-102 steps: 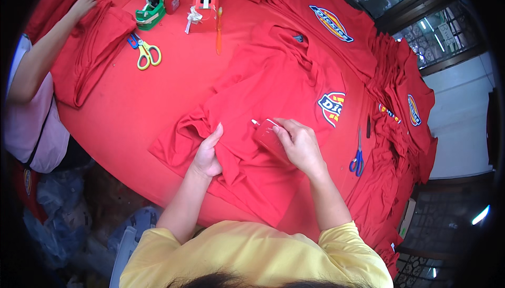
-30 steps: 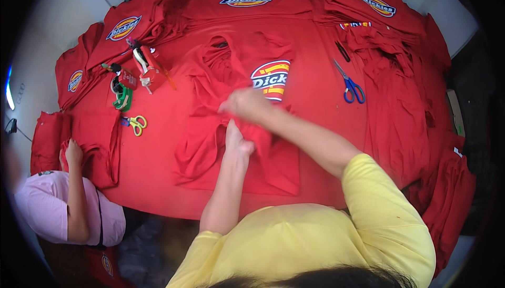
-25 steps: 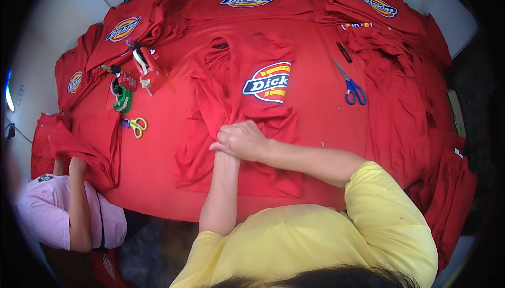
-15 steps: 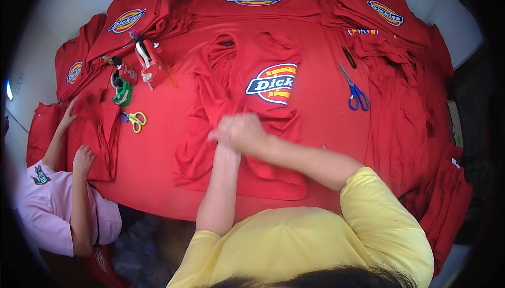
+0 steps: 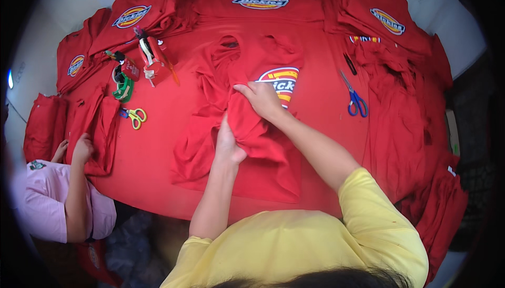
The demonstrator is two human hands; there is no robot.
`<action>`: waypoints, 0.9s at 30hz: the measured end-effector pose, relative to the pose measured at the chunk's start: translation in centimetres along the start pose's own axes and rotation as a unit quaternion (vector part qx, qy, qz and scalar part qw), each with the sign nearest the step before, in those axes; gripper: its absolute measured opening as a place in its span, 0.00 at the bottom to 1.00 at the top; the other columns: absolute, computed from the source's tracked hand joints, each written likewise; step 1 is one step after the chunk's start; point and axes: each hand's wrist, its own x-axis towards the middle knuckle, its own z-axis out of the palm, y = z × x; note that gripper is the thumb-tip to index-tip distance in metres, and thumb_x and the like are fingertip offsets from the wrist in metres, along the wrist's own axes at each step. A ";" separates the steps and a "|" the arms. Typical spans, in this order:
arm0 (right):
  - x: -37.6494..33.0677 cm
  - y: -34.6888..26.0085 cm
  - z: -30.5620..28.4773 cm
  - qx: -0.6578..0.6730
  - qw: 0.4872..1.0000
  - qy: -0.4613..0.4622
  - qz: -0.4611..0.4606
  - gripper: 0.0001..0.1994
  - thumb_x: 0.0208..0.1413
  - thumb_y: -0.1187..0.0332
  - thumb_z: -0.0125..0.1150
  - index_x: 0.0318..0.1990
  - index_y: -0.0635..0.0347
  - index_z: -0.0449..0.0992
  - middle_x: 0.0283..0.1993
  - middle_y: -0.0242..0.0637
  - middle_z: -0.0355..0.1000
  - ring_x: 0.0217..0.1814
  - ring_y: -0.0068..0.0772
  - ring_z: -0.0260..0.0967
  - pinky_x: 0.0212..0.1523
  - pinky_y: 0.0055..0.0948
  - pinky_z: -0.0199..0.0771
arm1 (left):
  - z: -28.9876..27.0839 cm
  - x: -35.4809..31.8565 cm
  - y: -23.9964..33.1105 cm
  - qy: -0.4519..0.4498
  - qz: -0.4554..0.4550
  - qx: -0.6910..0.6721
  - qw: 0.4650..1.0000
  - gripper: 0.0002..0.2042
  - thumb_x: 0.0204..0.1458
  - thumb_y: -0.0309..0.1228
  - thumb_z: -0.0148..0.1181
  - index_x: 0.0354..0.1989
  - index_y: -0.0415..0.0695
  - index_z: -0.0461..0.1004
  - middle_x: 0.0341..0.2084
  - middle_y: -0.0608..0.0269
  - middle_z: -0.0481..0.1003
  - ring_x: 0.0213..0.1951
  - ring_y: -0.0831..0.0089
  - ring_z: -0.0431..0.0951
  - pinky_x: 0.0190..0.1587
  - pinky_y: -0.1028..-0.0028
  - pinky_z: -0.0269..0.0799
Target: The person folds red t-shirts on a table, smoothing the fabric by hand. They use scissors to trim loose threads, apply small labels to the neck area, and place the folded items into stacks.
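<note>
Red shirt [image 5: 252, 146], blue scissors [image 5: 356, 101], yellow-green scissors [image 5: 135, 115].

Red garment [image 5: 263, 146], short-sleeved, lying rumpled at the middle of the red-covered desk [image 5: 163, 130], neck opening toward the far side. A printed oval emblem in white, yellow and blue shows on its chest, partly covered by the right hand [image 5: 263, 100]. The cloth is gathered into a raised fold down the centre, pinched between the right hand and the left hand [image 5: 229, 146]; the lower hem lies flat near the desk's front edge.
</note>
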 end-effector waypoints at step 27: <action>-2.3 -3.4 -5.4 0.351 0.928 -0.042 0.116 0.26 0.59 0.50 0.51 0.39 0.72 0.76 0.35 0.45 0.75 0.41 0.32 0.71 0.46 0.28 0.67 | 1.2 -2.6 3.2 -0.127 0.023 -0.036 0.991 0.26 0.63 0.44 0.40 0.61 0.37 0.57 0.60 0.53 0.62 0.61 0.60 0.63 0.63 0.60 0.58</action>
